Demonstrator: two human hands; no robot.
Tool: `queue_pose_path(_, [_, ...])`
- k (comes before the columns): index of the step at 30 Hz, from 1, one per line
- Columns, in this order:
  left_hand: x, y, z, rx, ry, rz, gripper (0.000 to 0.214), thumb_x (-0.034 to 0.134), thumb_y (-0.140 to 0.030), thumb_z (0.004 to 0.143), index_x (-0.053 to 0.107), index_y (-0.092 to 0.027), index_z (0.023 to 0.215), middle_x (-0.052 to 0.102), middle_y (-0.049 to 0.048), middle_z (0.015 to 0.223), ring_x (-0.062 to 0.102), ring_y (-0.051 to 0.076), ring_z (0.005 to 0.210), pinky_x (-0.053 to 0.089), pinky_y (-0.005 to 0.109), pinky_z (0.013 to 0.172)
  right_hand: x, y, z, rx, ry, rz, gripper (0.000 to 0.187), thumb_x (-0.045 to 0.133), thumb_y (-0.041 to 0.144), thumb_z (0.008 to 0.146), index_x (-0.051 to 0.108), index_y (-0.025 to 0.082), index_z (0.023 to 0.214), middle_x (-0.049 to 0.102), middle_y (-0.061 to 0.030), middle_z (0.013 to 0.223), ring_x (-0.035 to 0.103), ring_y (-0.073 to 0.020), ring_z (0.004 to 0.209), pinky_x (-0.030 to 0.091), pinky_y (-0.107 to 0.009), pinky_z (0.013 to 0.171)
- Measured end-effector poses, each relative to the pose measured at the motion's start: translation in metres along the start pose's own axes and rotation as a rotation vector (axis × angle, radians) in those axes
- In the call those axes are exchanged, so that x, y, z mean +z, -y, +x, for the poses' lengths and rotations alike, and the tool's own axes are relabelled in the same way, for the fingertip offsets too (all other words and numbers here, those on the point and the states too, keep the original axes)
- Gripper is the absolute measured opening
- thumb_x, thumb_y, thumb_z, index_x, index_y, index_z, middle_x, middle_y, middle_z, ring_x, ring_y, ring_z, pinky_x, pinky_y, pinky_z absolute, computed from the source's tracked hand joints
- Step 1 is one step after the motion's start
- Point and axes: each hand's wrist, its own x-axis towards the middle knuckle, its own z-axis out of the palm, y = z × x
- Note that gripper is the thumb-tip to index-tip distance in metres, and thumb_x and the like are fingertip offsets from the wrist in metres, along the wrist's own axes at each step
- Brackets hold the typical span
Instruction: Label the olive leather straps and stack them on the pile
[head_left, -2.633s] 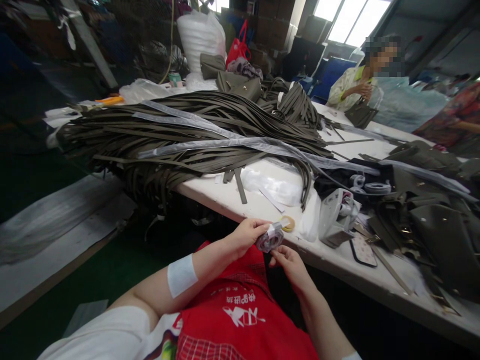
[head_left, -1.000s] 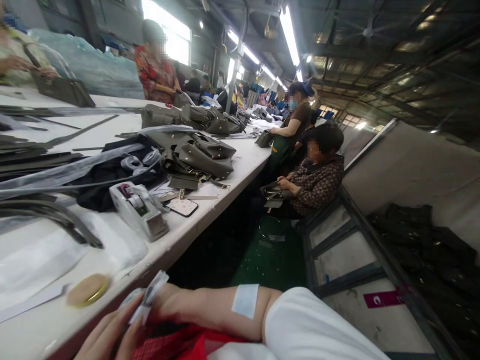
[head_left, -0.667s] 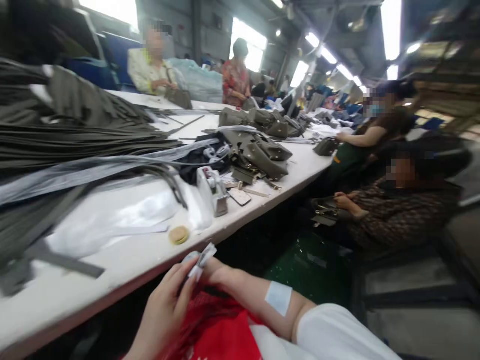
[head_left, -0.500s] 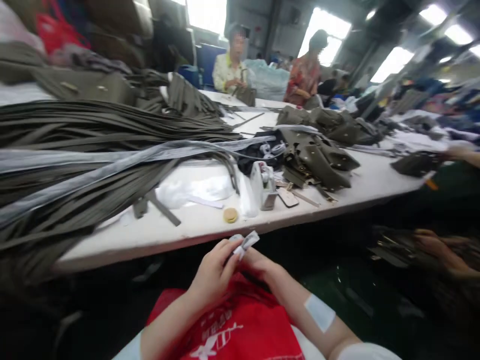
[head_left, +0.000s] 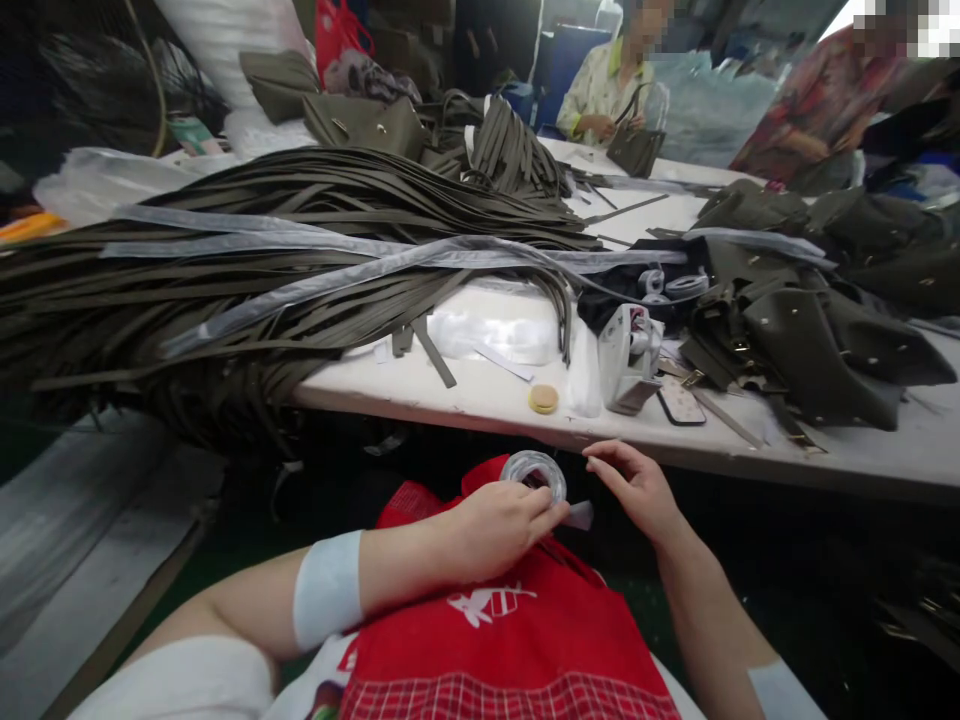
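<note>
My left hand (head_left: 495, 525) is closed on a roll of clear tape (head_left: 534, 462) over my lap, in front of the red apron (head_left: 525, 620). A loose tail of the tape (head_left: 580, 515) sticks out past the fingers. To the right of the roll and apart from it, my right hand (head_left: 641, 490) is raised just below the table edge. Its thumb and fingertips are drawn together in a pinch; whether something tiny is between them I cannot make out.
Long dark strips (head_left: 300, 220) cover the left of the white table (head_left: 495, 400). A tape dispenser (head_left: 628, 360), a phone (head_left: 681, 402), a round yellow tin (head_left: 544, 399) and dark bags (head_left: 817, 330) lie to the right. A co-worker (head_left: 607, 95) handles a bag opposite.
My hands, together at a whitish strip before, are now apart, with the right one moved right. The tape roll now shows plainly in my left hand. The view has swung left and down.
</note>
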Motion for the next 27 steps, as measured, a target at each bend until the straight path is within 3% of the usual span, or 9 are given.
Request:
queue_pose_path(4, [0.007,-0.009,-0.011,0.105,-0.012,0.04,0.037,0.038,-0.018,0.097,0.044,-0.006,0.131,0.062,0.0113,0.099,0.061,0.021,0.087,0.053,0.033,0.079,0.015,0.031,-0.001,-0.322,0.288,-0.204,0.018,0.052,0.027,0.094,0.07,0.022,0.093,0.069,-0.0055,0.089,0.061,-0.0188,0.085,0.047,-0.033,0.079])
queue_pose_path(8, [0.017,-0.014,-0.021,0.124,-0.065,0.075,0.037,0.036,-0.018,0.098,0.043,-0.005,0.132,0.063,0.0119,0.101,0.062,0.02,0.093,0.051,0.033,0.088,0.029,0.042,0.001,-0.412,0.332,-0.284,0.016,0.053,0.023,0.093,0.069,0.021,0.088,0.068,-0.005,0.081,0.059,-0.0187,0.079,0.045,-0.034,0.075])
queue_pose_path(13, [0.021,-0.02,-0.028,0.205,-0.075,0.106,0.033,0.037,-0.016,0.099,0.048,-0.007,0.129,0.064,0.0101,0.099,0.063,0.018,0.09,0.05,0.029,0.089,0.026,0.048,0.001,-0.436,0.487,-0.304,0.013,0.055,0.019,0.089,0.068,0.02,0.088,0.068,-0.0039,0.081,0.057,-0.0174,0.077,0.043,-0.032,0.076])
queue_pose_path(21, [0.02,-0.025,-0.023,0.255,0.167,-0.037,0.038,0.028,-0.016,0.099,0.046,-0.017,0.133,0.064,0.0092,0.105,0.063,0.019,0.093,0.05,0.029,0.086,0.026,0.061,0.009,-0.391,0.955,-0.412,0.034,0.052,0.008,0.072,0.074,0.022,0.094,0.072,-0.0024,0.083,0.056,-0.0179,0.076,0.041,-0.029,0.077])
queue_pose_path(27, [0.029,-0.024,-0.027,0.272,0.104,-0.108,0.042,0.038,-0.014,0.095,0.041,-0.012,0.137,0.062,0.0131,0.111,0.062,0.022,0.098,0.051,0.033,0.082,0.037,0.046,0.023,-0.257,1.21,-0.458,0.026,0.058,0.014,0.069,0.075,0.019,0.088,0.071,-0.0009,0.074,0.053,-0.0131,0.062,0.04,-0.023,0.062])
